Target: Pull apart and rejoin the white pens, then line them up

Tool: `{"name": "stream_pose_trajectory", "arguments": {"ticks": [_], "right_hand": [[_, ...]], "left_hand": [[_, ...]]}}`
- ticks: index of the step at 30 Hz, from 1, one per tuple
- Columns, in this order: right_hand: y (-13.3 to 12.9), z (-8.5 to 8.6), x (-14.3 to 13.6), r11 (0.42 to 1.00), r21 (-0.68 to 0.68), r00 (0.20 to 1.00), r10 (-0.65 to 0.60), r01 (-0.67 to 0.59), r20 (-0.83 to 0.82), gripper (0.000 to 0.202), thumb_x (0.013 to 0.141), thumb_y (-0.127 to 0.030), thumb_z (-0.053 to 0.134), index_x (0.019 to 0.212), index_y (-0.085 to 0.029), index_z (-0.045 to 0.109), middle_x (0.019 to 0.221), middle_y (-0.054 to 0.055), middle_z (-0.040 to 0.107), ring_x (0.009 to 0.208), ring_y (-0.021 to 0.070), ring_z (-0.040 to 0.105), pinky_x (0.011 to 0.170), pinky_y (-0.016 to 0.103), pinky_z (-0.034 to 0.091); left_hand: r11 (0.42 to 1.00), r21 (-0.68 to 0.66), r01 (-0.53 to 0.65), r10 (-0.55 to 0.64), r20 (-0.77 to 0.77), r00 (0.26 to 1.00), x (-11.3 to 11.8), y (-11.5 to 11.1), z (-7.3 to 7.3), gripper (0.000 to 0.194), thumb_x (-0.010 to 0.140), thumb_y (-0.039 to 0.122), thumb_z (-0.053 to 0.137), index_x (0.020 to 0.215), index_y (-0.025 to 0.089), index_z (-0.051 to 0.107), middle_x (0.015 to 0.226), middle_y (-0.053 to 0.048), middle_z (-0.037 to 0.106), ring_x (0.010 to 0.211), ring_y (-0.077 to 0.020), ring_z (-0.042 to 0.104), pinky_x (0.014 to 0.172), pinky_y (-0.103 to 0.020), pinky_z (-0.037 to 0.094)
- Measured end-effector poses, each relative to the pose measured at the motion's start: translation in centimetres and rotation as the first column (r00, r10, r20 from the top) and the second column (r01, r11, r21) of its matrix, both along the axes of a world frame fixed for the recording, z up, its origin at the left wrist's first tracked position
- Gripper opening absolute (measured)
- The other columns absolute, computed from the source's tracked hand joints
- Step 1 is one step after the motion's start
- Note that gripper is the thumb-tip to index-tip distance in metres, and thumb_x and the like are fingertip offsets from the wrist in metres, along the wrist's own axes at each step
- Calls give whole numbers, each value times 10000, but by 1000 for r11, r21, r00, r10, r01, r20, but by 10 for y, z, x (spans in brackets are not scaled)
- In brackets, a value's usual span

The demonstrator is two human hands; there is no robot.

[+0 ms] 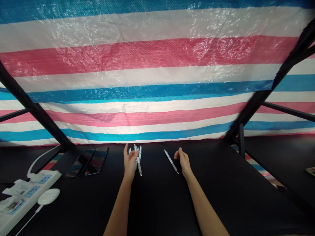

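Observation:
Several white and grey pens (140, 151) lie close together near the middle of the black table (157, 203). At their left side, my left hand (130, 163) pinches one white pen (138, 164) between thumb and fingers, its tip pointing toward me, with the index finger stretched out forward. A single pen (171, 161) lies slanted on the table between the two hands. Just right of that pen is my right hand (183, 160), its fingers loosely curled and apart from the thumb, holding nothing and not touching the pen.
Two dark phones (80, 163) (97, 160) lie left of the hands. A white power strip (31, 193) with plugs and a round white charger (49, 196) are at the far left. Black metal bars (36, 113) (261, 95) slant at both sides, before a striped sheet (147, 91).

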State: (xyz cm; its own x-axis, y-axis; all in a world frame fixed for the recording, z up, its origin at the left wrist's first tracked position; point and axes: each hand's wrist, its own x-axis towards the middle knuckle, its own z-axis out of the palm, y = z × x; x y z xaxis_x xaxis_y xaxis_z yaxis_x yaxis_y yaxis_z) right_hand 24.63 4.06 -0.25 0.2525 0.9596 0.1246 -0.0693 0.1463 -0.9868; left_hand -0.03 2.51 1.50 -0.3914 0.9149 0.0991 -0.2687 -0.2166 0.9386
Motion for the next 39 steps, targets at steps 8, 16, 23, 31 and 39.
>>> {"name": "stream_pose_trajectory", "arguments": {"ticks": [8, 16, 23, 31, 39], "right_hand": [[-1, 4, 0, 1000, 14, 1000, 3, -3, 13, 588, 747, -728, 428, 496, -207, 531, 478, 13, 509, 500, 154, 478, 559, 292, 388], [-2, 3, -1, 1000, 7, 1000, 4, -4, 21, 607, 739, -749, 411, 510, -202, 539, 484, 21, 507, 505, 158, 480, 541, 284, 394], [-2, 2, -2, 1000, 7, 1000, -2, 2, -6, 589, 739, -736, 432, 521, -203, 555, 477, 15, 506, 495, 158, 480, 537, 289, 389], [-2, 3, -2, 1000, 7, 1000, 0, 0, 26, 605, 735, -753, 410, 522, -205, 548, 480, 23, 510, 498, 164, 490, 533, 289, 405], [-1, 2, -1, 1000, 9, 1000, 14, -14, -11, 588, 718, -744, 450, 513, -202, 551, 471, 10, 505, 485, 153, 477, 536, 289, 389]], "left_hand": [[944, -63, -323, 276, -383, 881, -39, 9, -18, 310, 678, 401, 639, 873, 174, 554, 715, 0, 595, 604, -115, 562, 587, -239, 452], [966, -54, -254, 166, -625, 763, -37, 14, -34, 357, 693, 386, 572, 964, 163, 641, 943, -98, 660, 721, -179, 608, 625, -290, 483], [968, 26, -250, 188, -735, 652, -39, 15, -36, 218, 693, 362, 562, 725, 181, 679, 901, -96, 662, 757, -219, 614, 654, -322, 477], [969, -19, -248, 171, -673, 720, -42, 12, -31, 324, 582, 133, 569, 862, 218, 708, 933, -66, 687, 801, -217, 627, 683, -305, 491], [970, -11, -242, 163, -708, 687, -45, 14, -37, 242, 683, 284, 574, 861, 152, 670, 843, -104, 673, 767, -222, 641, 670, -325, 504]]}}
